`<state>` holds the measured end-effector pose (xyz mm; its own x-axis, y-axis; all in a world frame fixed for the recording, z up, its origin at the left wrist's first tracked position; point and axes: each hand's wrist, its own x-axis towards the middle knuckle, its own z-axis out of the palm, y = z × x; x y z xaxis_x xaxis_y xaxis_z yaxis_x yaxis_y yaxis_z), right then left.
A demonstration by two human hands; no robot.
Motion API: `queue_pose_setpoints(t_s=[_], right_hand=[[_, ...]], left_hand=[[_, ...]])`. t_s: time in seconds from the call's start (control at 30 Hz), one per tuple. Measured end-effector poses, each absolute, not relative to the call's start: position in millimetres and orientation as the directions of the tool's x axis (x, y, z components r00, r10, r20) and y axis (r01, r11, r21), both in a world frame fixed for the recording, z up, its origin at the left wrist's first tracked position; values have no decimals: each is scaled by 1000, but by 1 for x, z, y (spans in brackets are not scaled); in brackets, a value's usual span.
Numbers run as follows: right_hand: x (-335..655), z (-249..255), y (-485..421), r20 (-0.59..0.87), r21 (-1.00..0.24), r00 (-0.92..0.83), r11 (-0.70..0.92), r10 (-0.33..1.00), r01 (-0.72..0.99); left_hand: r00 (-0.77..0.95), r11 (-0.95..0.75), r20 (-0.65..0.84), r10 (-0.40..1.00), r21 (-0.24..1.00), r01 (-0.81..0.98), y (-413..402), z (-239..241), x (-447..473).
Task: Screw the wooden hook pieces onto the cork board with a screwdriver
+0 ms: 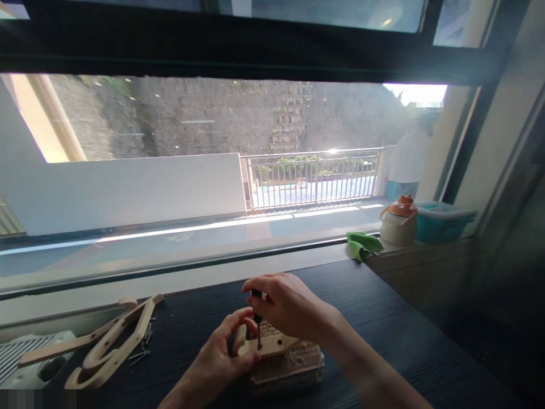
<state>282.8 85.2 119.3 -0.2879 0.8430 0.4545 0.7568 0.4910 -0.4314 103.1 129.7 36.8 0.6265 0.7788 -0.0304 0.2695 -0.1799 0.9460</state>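
Observation:
My right hand [287,298] is wrapped around the black handle of a screwdriver [258,335], which points almost straight down. Its tip meets a hole in a pale wooden piece [272,347], and whether a screw sits there I cannot make out. My left hand [223,349] grips the left end of that wooden piece, with the thumb on its near side and the fingers behind. Beneath the wood lies a clear plastic box [304,369] with small metal pieces inside. Part of the wooden piece is hidden by my hands.
Curved wooden pieces [111,341] lie at the left of the dark table [374,324], beside several loose screws [142,349]. A slatted pale object [25,349] is at far left. A green cloth [364,245], a bottle [399,221] and a teal container [443,224] line the window ledge. A person [411,156] stands outside.

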Motion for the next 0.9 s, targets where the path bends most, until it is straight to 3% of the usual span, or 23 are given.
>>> queue_pose_setpoints(t_s=[0.07, 0.23, 0.5, 0.9], right_hand=[[281, 120, 84, 453, -421, -288, 487, 844, 765], [279, 120, 85, 441, -408, -276, 464, 854, 786], [278, 120, 83, 456, -424, -304, 504, 837, 752], [276, 115, 90, 497, -400, -328, 547, 803, 735]], left_hand=[[595, -156, -29, 803, 954, 257, 130, 34, 103], [702, -18, -136, 699, 978, 207, 130, 36, 105], [594, -110, -117, 796, 937, 332, 122, 52, 112], [443, -300, 69, 894, 827, 476, 124, 43, 110]])
